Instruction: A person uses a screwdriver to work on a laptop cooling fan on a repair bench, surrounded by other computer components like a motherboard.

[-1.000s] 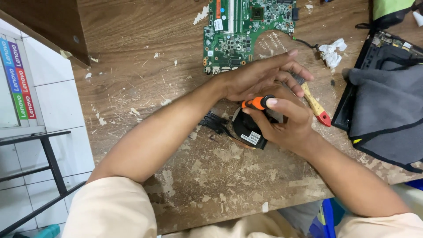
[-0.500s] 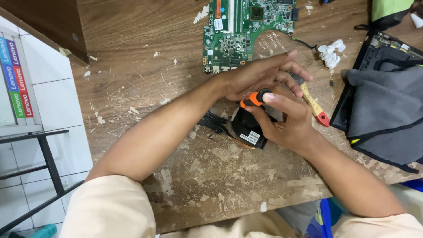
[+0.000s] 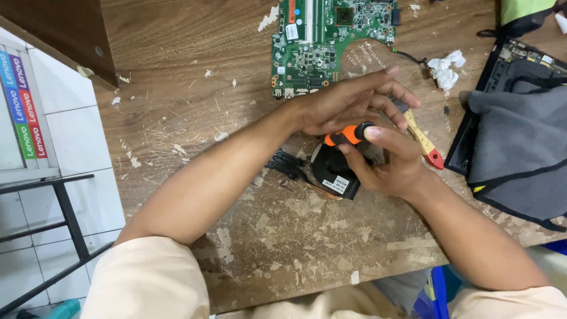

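A black laptop cooling fan (image 3: 334,171) with a copper heat pipe lies on the worn wooden table (image 3: 195,77). My right hand (image 3: 387,162) grips an orange-and-black screwdriver (image 3: 348,134) over the fan, thumb on its top end. My left hand (image 3: 348,103) reaches across with flat, spread fingers and rests over the fan's far side, just above the screwdriver. The screwdriver's tip is hidden by my hands.
A green circuit board (image 3: 325,41) lies at the table's far edge. A yellow-handled brush with a red end (image 3: 424,143) sits right of my hands. A grey cloth (image 3: 525,147) covers an opened black laptop base (image 3: 514,65). Crumpled white tissue (image 3: 444,68) lies nearby.
The screwdriver handle has shifted slightly under my right thumb; both hands stay over the fan in nearly the same place.
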